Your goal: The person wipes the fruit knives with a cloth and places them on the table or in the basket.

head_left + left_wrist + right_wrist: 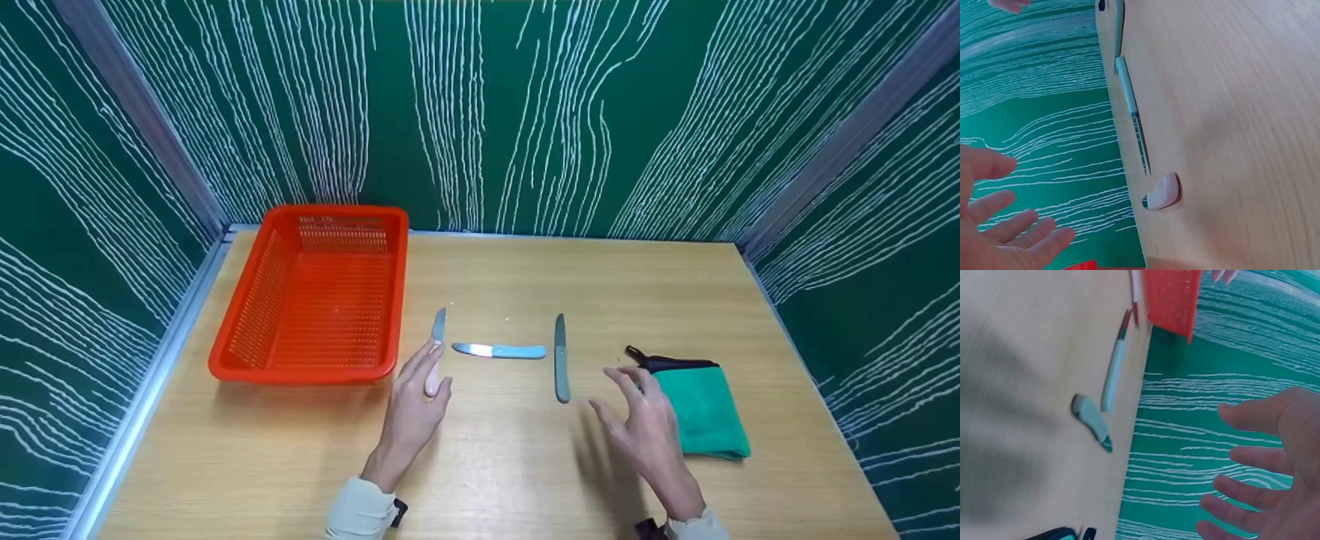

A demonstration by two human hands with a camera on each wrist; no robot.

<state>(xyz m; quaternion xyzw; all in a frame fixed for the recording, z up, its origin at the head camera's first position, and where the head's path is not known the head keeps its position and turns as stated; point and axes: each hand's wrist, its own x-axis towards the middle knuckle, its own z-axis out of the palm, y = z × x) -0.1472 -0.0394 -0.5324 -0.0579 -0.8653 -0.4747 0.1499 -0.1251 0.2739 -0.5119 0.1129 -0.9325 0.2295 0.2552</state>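
Note:
My left hand (pixel 416 409) hovers above a knife with a pale pink handle (pixel 1163 192), fingers extended; in the head view it covers part of that handle. The left wrist view shows space between hand and knife. To the right lies a knife with a light blue handle (pixel 517 352), its blade pointing left. Beyond it, a knife with a grey-green handle (pixel 562 375) points away from me. My right hand (pixel 641 420) is held above the table between this knife and a green cloth pouch (pixel 705 412), fingers spread and holding nothing.
A red plastic basket (pixel 307 375) stands at the left on the wooden table (pixel 510 480). The pouch has a black top edge with a small loop. Green panels (pixel 510 112) with white wavy lines enclose the back and sides. Tiny pale specks lie near the knives.

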